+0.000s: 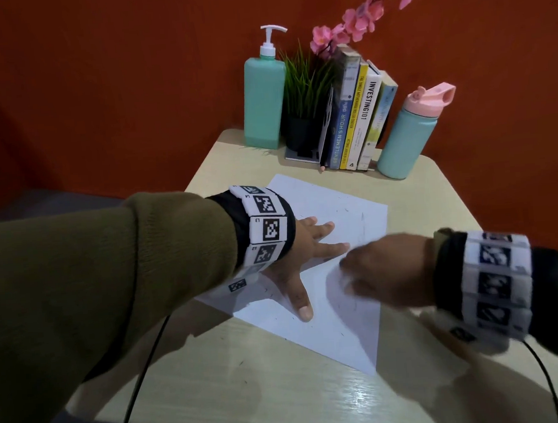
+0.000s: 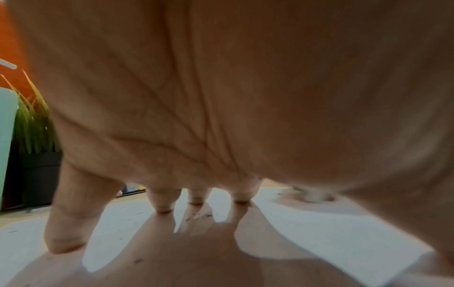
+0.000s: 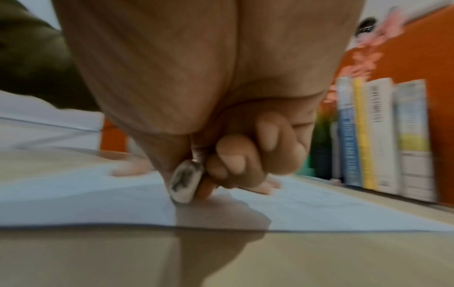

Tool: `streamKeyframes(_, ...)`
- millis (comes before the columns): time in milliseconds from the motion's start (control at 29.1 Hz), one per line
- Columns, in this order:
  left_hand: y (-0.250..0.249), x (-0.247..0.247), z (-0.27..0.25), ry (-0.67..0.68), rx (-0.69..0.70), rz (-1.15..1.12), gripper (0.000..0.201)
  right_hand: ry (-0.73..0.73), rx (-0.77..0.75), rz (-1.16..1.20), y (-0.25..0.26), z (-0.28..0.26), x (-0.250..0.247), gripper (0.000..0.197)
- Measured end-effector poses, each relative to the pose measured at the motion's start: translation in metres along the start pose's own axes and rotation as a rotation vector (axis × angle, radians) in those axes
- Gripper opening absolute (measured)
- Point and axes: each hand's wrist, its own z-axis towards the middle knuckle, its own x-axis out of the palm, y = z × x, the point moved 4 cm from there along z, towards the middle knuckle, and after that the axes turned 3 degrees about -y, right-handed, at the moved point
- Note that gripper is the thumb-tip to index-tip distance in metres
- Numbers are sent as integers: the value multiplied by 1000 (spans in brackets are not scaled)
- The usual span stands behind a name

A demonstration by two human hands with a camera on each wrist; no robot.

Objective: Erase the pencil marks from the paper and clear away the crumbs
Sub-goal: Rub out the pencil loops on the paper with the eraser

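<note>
The paper (image 1: 335, 227) lies on the table (image 1: 283, 392); behind it stand a pump bottle (image 1: 265, 103), plant (image 1: 302, 90), books (image 1: 360, 116) and flask (image 1: 407, 133), left to right, apparently against the wall.

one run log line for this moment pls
left hand flat, pressing white paper sheet | right hand pinching smudged white eraser onto sheet | dark crumbs on sheet | erasing underway

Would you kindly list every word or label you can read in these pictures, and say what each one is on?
"INVESTING 101": spine of the white book.
"GENTLEMEN'S HOUR": spine of the blue book.
Yellow book: spine text too small to read.
Rightmost book: title blurred.
Wrist bands: only square code patterns, no words.
Paper: faint marks, no readable text.
</note>
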Motion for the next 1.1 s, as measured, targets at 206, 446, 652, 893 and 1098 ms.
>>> streamKeyframes(206, -2, -2, -6, 23, 9, -17, 128, -36, 30, 274, 25, -20, -8, 25)
streamKeyframes(446, -11, -4, -31, 98, 41, 57, 126, -209, 147, 440, -22, -29, 9, 21)
streamKeyframes(652, -16, -12, -32, 47, 45, 24, 132, -236, 140, 385, -23, -31, 2, 37)
streamKeyframes(893, -19, -5, -16, 77, 50, 79, 132, -128, 181, 264, -6, -24, -1, 42)
streamKeyframes(1098, -18, -2, -14, 66, 45, 76, 133, -40, 164, 171, -5, -20, -5, 40)
